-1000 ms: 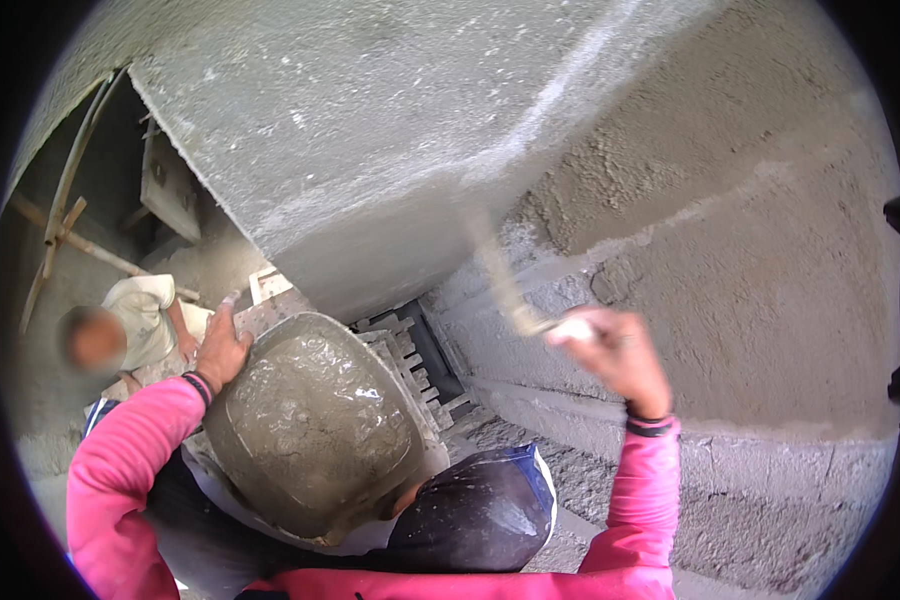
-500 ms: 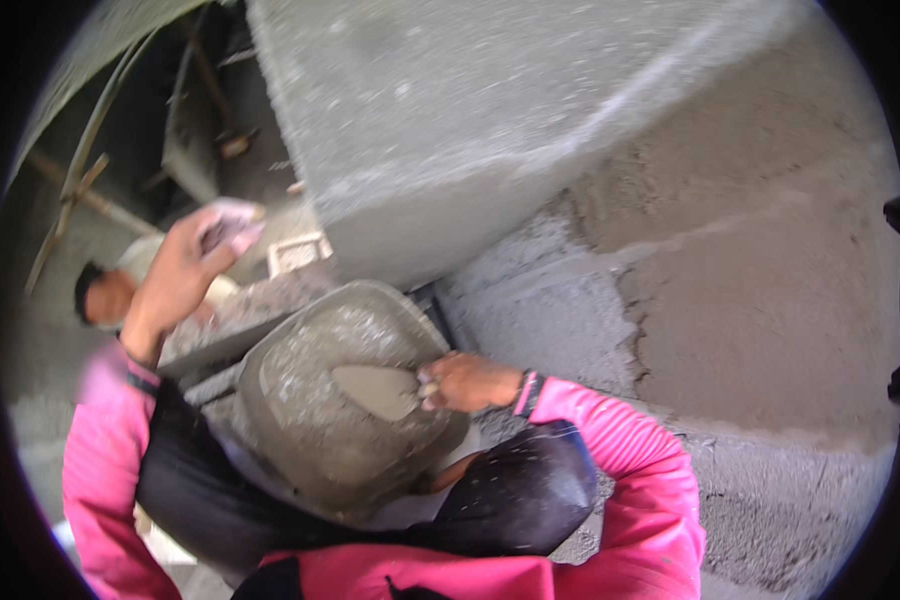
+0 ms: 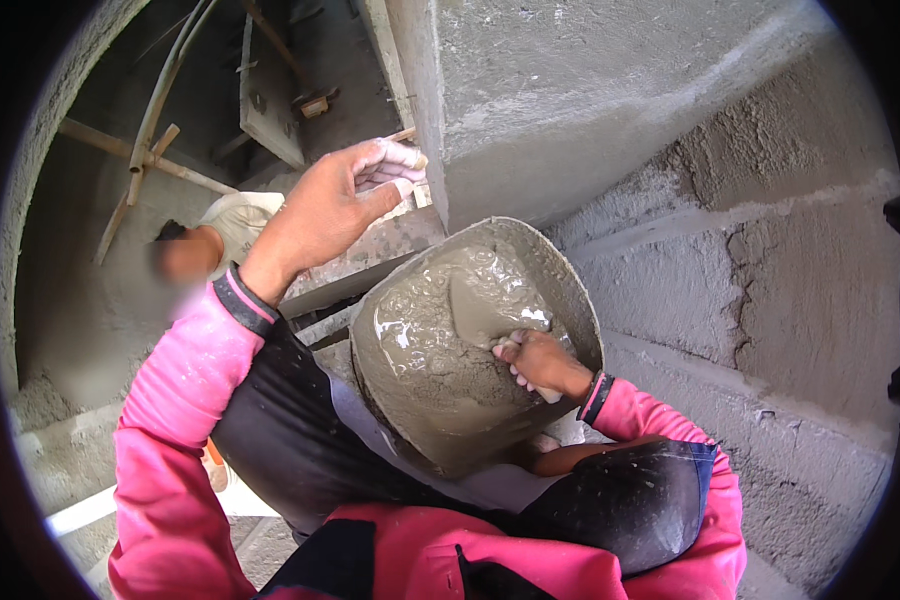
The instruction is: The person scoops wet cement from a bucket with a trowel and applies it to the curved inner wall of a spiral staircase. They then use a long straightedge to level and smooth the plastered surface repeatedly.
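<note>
My right hand (image 3: 544, 362) is wrapped around the handle of a trowel (image 3: 482, 312), whose wet, coated blade dips into the grey mortar (image 3: 410, 315). The mortar fills much of a deep tub (image 3: 582, 290) with rounded corners, set between my knees. Raised in the air beyond the tub's left side is my left hand (image 3: 325, 212). Its fingers are loosely curled, with the thumb apart, and nothing shows in them. White residue coats those fingertips.
A large concrete slab (image 3: 570, 100) rises just beyond the tub. Partly plastered blockwork (image 3: 670, 290) lies to the right, with fresh brown plaster (image 3: 820, 290) on it. Below at left, another person (image 3: 240, 222) is near bamboo poles (image 3: 160, 130).
The trowel blade, flat over the mortar before, now sits partly sunk and tilted in it. My left hand stays raised; the whole view has shifted, moving everything rightward in the picture.
</note>
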`<state>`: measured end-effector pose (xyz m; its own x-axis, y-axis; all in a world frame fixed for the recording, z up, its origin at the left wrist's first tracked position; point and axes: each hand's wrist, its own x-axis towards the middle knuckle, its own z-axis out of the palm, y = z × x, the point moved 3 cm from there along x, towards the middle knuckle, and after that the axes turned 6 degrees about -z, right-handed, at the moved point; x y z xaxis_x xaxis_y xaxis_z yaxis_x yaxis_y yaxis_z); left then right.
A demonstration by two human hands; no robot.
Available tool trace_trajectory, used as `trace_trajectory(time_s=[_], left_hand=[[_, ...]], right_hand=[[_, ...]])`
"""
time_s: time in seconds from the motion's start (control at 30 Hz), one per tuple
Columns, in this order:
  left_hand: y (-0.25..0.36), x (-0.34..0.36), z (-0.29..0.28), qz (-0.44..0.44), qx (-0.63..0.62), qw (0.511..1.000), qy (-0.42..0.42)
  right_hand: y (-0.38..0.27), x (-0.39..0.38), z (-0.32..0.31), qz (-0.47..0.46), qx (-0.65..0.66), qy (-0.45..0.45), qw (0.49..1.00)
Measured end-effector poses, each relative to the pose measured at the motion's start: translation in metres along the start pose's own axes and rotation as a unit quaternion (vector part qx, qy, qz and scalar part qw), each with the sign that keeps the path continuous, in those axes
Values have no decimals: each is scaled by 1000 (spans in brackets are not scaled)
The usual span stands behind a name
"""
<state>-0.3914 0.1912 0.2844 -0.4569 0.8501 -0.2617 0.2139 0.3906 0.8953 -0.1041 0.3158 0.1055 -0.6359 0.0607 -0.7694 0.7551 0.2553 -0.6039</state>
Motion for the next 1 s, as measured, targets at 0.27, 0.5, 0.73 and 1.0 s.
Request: trace_trajectory(time_s=[0.27,0.5,0.73,1.0], left_hand=[[-22,-16,-14,47,-8,998,-46],[-19,-12,-10,60,34,997,-27],[-19,5,-1,14,-11,999,33],[-27,18,1,-35,-2,996,86]], right_hand=[[23,-7,-3,-47,-361,219,905],[1,-43,-2,-123,-454,337,816],[-40,-150,-79,-154,-339,355,857],[-79,-259,-228,-252,-382,373,807]])
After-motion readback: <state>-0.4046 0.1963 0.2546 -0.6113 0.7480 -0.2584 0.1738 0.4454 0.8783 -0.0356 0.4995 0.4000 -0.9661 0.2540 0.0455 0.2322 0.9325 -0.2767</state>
